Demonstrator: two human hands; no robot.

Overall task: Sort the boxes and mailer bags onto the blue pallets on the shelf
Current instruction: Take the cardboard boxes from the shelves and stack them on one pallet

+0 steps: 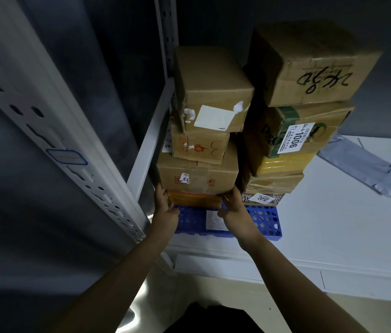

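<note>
Left hand (163,209), right hand (234,211), gripping box (194,200) edges

a parcel storeroom: steel racking (89,150), labelled cartons (213,92) stacked on a blue pallet (264,219), a mailer bag (362,164) on the shelf (333,224).

head view, close, facing the shelf (333,212)

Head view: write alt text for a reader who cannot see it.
A person's left hand and right hand grip the sides of a flat yellow-taped cardboard box under three stacked brown cardboard boxes on a blue perforated plastic pallet. A second stack of boxes stands to its right, and a grey mailer bag lies on the white shelf.
</note>
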